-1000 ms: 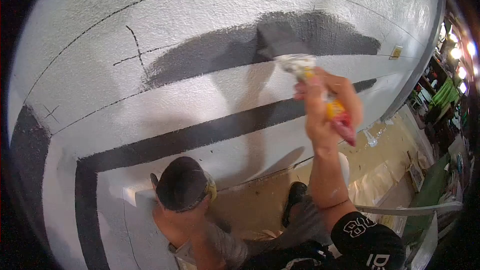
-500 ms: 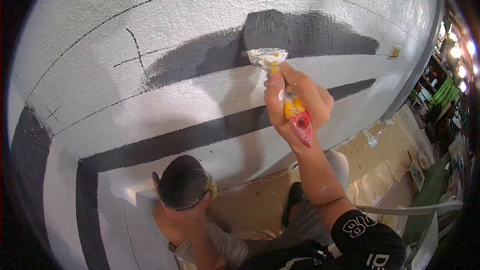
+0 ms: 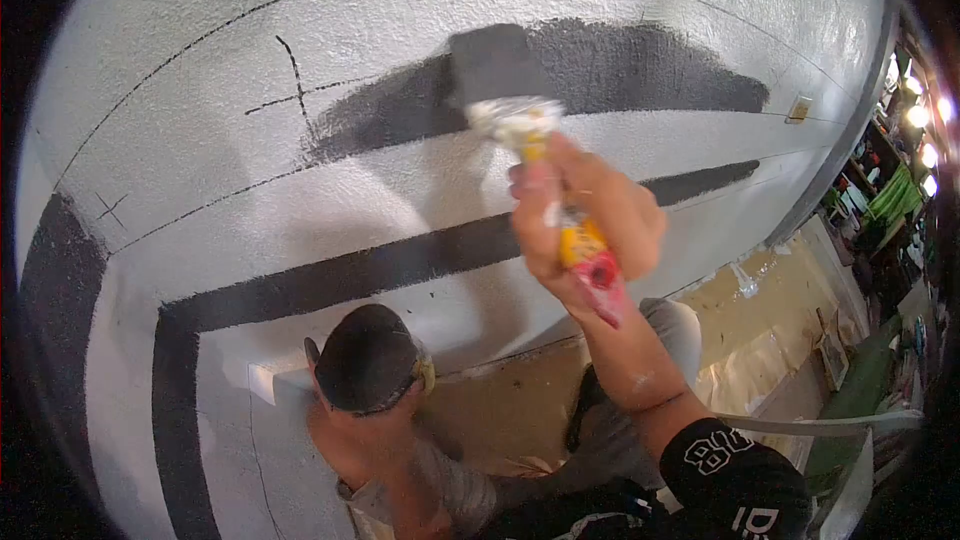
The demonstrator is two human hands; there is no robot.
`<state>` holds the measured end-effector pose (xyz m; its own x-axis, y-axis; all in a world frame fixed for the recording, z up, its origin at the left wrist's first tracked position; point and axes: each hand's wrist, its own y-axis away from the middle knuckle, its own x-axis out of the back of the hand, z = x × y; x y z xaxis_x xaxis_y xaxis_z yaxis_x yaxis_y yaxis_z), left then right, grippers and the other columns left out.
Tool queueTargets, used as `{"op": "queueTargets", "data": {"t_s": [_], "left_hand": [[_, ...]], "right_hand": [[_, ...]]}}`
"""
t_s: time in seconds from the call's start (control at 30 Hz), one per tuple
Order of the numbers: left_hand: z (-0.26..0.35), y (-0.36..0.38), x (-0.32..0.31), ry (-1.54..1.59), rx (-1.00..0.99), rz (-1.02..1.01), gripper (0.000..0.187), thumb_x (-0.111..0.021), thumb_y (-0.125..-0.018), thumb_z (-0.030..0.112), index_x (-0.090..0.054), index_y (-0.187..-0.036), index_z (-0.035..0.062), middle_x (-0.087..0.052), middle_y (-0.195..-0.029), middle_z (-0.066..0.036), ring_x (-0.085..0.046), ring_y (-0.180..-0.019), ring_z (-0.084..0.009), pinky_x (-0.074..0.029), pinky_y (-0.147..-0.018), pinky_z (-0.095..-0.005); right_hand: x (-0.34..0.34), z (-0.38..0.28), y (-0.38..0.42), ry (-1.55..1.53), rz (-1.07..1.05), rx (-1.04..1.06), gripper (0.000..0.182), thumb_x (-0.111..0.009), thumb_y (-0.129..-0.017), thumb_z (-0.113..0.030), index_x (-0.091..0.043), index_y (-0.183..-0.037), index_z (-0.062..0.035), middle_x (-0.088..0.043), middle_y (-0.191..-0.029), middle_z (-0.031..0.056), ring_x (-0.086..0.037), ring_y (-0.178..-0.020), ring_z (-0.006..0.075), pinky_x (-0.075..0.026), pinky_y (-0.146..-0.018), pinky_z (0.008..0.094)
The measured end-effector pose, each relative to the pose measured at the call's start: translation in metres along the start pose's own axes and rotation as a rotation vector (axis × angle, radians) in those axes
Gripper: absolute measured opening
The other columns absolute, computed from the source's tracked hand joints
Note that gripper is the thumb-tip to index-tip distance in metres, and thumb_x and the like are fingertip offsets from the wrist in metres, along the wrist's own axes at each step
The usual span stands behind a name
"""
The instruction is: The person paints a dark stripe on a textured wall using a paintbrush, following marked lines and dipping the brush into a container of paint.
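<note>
My right hand (image 3: pixel 590 210) grips a wide paintbrush (image 3: pixel 585 250) by its yellow and red handle. White paint covers the ferrule, and the bristles (image 3: pixel 497 65) are loaded with dark grey. They press against the white wall (image 3: pixel 400 15), overlapping a band of dark grey paint (image 3: pixel 640 65) below a dashed curved line. The moving hand and brush are slightly blurred. I cannot make out my left hand anywhere in the view.
Below my arm, another person in a dark cap (image 3: pixel 365 365) crouches close to the wall. A dark painted stripe (image 3: pixel 330 275) runs above them. At right are a brown floor covering (image 3: pixel 755 360), a wall outlet (image 3: pixel 799 110) and cluttered shelves with bright lights.
My right hand and the brush have shifted left along the grey band, and the bristles now sit further left. The crouching person stays in nearly the same place.
</note>
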<state>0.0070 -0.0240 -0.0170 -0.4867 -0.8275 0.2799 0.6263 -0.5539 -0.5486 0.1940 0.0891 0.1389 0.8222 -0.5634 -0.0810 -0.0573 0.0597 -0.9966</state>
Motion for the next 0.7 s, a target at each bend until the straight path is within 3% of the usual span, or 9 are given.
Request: {"op": "queueTargets", "data": {"t_s": [0.1,0.17,0.23,0.3,0.37,0.57,0.63,0.7], "left_hand": [[0.01,-0.004,0.005,0.097,0.061,-0.034,0.082,-0.089,-0.045,0.046,-0.062,-0.106,0.0001,-0.065,-0.099,-0.02,-0.061,-0.091,-0.0407,-0.047,-0.083,-0.046],[0.005,-0.005,0.005,0.088,0.063,-0.053,0.083,-0.09,-0.044,0.046,-0.061,-0.107,-0.0004,-0.065,-0.099,-0.02,-0.061,-0.091,-0.041,-0.047,-0.083,-0.0461],[-0.009,0.0,0.005,0.133,0.088,-0.049,0.084,-0.09,-0.045,0.044,-0.06,-0.109,-0.0009,-0.064,-0.099,-0.02,-0.06,-0.094,-0.0416,-0.047,-0.085,-0.0462],[0.006,-0.003,0.006,0.116,0.08,-0.048,0.083,-0.09,-0.045,0.042,-0.059,-0.11,-0.0006,-0.064,-0.1,-0.021,-0.06,-0.095,-0.0416,-0.047,-0.086,-0.0456],[0.009,-0.003,0.007,0.097,0.068,-0.047,0.083,-0.091,-0.046,0.04,-0.059,-0.11,-0.0003,-0.064,-0.101,-0.021,-0.059,-0.097,-0.0416,-0.046,-0.088,-0.0451],[0.005,-0.003,0.01,-0.001,0.05,-0.062,0.083,-0.09,-0.045,0.042,-0.06,-0.11,0.0004,-0.064,-0.102,-0.022,-0.06,-0.097,-0.0416,-0.047,-0.087,-0.0446],[0.006,-0.003,0.009,0.02,0.075,-0.027,0.081,-0.089,-0.045,0.043,-0.061,-0.107,0.0002,-0.065,-0.1,-0.022,-0.061,-0.094,-0.0423,-0.047,-0.086,-0.0459],[0.003,-0.002,0.007,0.039,0.054,-0.027,0.078,-0.09,-0.045,0.041,-0.062,-0.106,0.0002,-0.065,-0.099,-0.021,-0.061,-0.093,-0.0424,-0.048,-0.085,-0.0459]], "right_hand": [[-0.004,-0.001,0.002,0.024,-0.137,0.034,0.028,-0.07,-0.067,0.005,-0.065,-0.095,0.0062,-0.052,-0.056,0.0086,-0.052,-0.044,0.0196,-0.044,-0.045,0.0264],[-0.003,-0.004,-0.003,-0.044,-0.038,0.051,0.028,-0.07,-0.068,0.006,-0.065,-0.096,0.006,-0.051,-0.055,0.0076,-0.049,-0.042,0.0187,-0.042,-0.043,0.0259],[0.009,-0.018,-0.008,0.131,-0.033,-0.072,0.016,-0.067,-0.074,0.003,-0.064,-0.089,0.0067,-0.065,-0.067,0.0125,-0.063,-0.052,0.0164,-0.049,-0.052,0.0248],[0.0,-0.003,0.0,0.14,-0.017,-0.034,0.016,-0.066,-0.074,0.004,-0.064,-0.089,0.006,-0.066,-0.068,0.0134,-0.063,-0.052,0.0164,-0.049,-0.052,0.0246],[-0.01,0.005,0.006,0.076,-0.076,0.054,0.031,-0.069,-0.069,0.006,-0.063,-0.099,0.0068,-0.051,-0.055,0.0074,-0.048,-0.042,0.0177,-0.039,-0.041,0.0259],[0.005,0.009,0.0,0.057,0.119,-0.072,0.019,-0.069,-0.07,0.004,-0.065,-0.089,0.005,-0.052,-0.054,0.0084,-0.051,-0.042,0.0165,-0.042,-0.044,0.0252],[0.005,0.01,-0.004,0.159,-0.041,0.04,0.019,-0.068,-0.07,0.005,-0.065,-0.088,0.0057,-0.053,-0.054,0.009,-0.052,-0.042,0.0161,-0.043,-0.044,0.025],[0.01,0.003,-0.003,0.102,-0.102,-0.082,0.02,-0.068,-0.07,0.006,-0.065,-0.089,0.0056,-0.055,-0.056,0.0096,-0.052,-0.044,0.0169,-0.043,-0.045,0.0253]]}}
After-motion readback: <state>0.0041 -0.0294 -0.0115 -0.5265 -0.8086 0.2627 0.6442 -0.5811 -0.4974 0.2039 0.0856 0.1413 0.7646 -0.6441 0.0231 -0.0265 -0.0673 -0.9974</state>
